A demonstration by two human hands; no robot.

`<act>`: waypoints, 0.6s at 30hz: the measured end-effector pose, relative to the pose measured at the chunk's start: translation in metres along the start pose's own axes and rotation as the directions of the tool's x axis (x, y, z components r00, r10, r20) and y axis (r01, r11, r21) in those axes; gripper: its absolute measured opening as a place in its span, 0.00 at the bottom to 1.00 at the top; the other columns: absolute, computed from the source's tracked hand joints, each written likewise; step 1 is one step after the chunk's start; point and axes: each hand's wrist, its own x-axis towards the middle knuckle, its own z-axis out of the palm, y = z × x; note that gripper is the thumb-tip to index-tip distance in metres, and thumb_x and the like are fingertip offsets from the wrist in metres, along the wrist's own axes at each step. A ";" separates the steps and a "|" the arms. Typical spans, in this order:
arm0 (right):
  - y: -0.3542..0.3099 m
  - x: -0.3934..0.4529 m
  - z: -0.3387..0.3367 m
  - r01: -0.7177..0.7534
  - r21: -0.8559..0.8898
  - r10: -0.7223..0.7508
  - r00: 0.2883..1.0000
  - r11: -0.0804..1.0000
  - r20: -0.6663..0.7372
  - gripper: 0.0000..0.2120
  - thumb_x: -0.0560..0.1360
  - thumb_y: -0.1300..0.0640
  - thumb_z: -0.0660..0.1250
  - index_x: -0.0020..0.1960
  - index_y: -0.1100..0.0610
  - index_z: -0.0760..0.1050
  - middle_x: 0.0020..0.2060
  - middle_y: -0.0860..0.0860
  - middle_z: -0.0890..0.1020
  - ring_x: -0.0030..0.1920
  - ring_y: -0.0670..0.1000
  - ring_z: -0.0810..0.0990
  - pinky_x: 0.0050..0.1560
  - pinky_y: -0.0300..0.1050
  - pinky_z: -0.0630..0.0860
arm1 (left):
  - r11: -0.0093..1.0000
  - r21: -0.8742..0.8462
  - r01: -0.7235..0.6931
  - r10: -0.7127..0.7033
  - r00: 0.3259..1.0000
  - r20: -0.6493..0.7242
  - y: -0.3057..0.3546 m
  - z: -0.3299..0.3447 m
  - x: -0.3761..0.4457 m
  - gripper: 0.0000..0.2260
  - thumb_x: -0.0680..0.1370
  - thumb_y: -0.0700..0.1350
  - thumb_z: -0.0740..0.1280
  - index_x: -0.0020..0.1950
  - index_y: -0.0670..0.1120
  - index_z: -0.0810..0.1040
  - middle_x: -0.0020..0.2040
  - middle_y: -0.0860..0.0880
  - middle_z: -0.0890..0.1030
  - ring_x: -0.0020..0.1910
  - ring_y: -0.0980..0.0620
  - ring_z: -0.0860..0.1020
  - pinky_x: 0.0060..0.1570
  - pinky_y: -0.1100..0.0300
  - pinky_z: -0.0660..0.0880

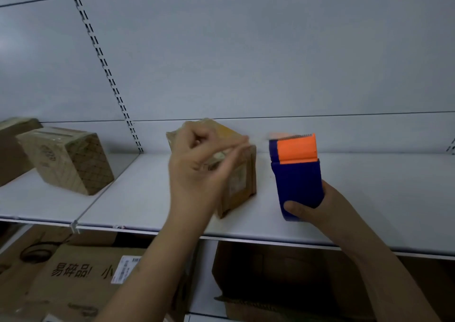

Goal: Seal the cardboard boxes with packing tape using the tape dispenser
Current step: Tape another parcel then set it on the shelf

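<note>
A small cardboard box (237, 181) stands on the white shelf (138, 198), wrapped in shiny tape. My left hand (197, 169) hovers in front of it, blurred, with index finger and thumb stretched toward the right and the other fingers curled; whether it pinches tape I cannot tell. My right hand (312, 208) grips the lower end of a blue tape dispenser (298, 181) with an orange blade guard, held upright just right of the box. A faint strip, perhaps tape, shows between my left fingertips and the dispenser top.
Two taped boxes (66, 159) sit at the left of the shelf, one tilted. A slotted upright (105, 68) runs up the back panel. Below the shelf stand large cartons, one with printed characters (81, 272) and a label, another (283, 280) to the right.
</note>
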 end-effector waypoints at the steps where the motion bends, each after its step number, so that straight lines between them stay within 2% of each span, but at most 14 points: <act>1: 0.000 0.000 -0.001 -0.003 -0.067 0.001 0.999 0.998 -0.032 0.43 0.52 0.32 0.78 0.60 0.51 0.73 0.45 0.45 0.83 0.41 0.40 0.82 0.33 0.31 0.76 | 0.995 -0.032 0.092 -0.093 0.995 -0.034 0.000 -0.007 0.003 0.05 0.74 0.43 0.76 0.48 0.51 0.86 0.45 0.50 0.73 0.46 0.59 0.73 0.49 0.67 0.68; 3: -0.002 -0.001 -0.003 0.005 -0.217 -0.019 0.998 0.976 -0.065 0.37 0.58 0.31 0.77 0.58 0.50 0.74 0.43 0.44 0.83 0.40 0.41 0.81 0.33 0.31 0.74 | 0.970 -0.097 0.223 -0.232 0.969 -0.089 0.000 -0.018 0.007 0.04 0.74 0.45 0.76 0.47 0.52 0.85 0.46 0.49 0.76 0.46 0.59 0.74 0.48 0.66 0.69; 5: -0.013 -0.001 -0.012 0.026 -0.325 -0.034 0.999 0.945 -0.018 0.31 0.56 0.33 0.73 0.54 0.48 0.76 0.39 0.43 0.83 0.38 0.39 0.81 0.33 0.30 0.73 | 0.924 -0.195 0.329 -0.357 0.924 -0.134 0.001 -0.027 0.009 0.03 0.73 0.46 0.76 0.46 0.54 0.85 0.46 0.49 0.81 0.46 0.56 0.78 0.47 0.62 0.72; 6: -0.022 0.000 -0.018 0.039 -0.379 -0.032 0.999 0.925 0.023 0.29 0.55 0.32 0.73 0.50 0.47 0.77 0.37 0.43 0.83 0.37 0.38 0.81 0.33 0.30 0.72 | 0.884 -0.262 0.387 -0.433 0.889 -0.149 0.001 -0.030 0.009 0.03 0.73 0.46 0.76 0.45 0.54 0.86 0.46 0.50 0.84 0.46 0.56 0.80 0.47 0.62 0.73; 8: -0.046 0.005 -0.034 0.059 -0.499 -0.007 0.994 0.865 0.106 0.27 0.53 0.30 0.71 0.45 0.45 0.79 0.35 0.43 0.84 0.35 0.38 0.81 0.34 0.35 0.75 | 0.774 -0.362 0.520 -0.600 0.784 -0.158 0.002 -0.035 0.007 0.02 0.74 0.44 0.76 0.45 0.51 0.86 0.41 0.53 0.86 0.43 0.61 0.81 0.44 0.67 0.75; 10: -0.072 0.017 -0.051 0.086 -0.623 0.023 0.986 0.777 0.164 0.28 0.51 0.27 0.70 0.43 0.45 0.80 0.35 0.44 0.84 0.35 0.41 0.81 0.37 0.41 0.78 | 0.682 -0.381 0.625 -0.712 0.687 -0.148 0.002 -0.036 0.000 0.03 0.74 0.43 0.75 0.47 0.48 0.86 0.38 0.55 0.85 0.37 0.66 0.79 0.39 0.73 0.73; 14: -0.122 0.046 -0.069 0.119 -0.778 0.104 0.968 0.616 0.230 0.29 0.50 0.27 0.69 0.40 0.47 0.80 0.33 0.45 0.83 0.34 0.44 0.81 0.35 0.41 0.76 | 0.557 -0.386 0.736 -0.819 0.563 -0.109 0.001 -0.033 -0.016 0.05 0.74 0.45 0.75 0.49 0.46 0.86 0.41 0.56 0.86 0.38 0.67 0.80 0.40 0.74 0.75; 18: -0.151 0.069 -0.072 0.167 -0.836 0.188 0.934 0.523 0.304 0.31 0.50 0.28 0.70 0.39 0.53 0.81 0.31 0.45 0.83 0.30 0.45 0.81 0.34 0.40 0.75 | 0.542 -0.403 0.738 -0.836 0.524 -0.165 0.010 -0.026 -0.026 0.05 0.75 0.45 0.75 0.49 0.49 0.86 0.43 0.57 0.86 0.39 0.67 0.81 0.45 0.71 0.78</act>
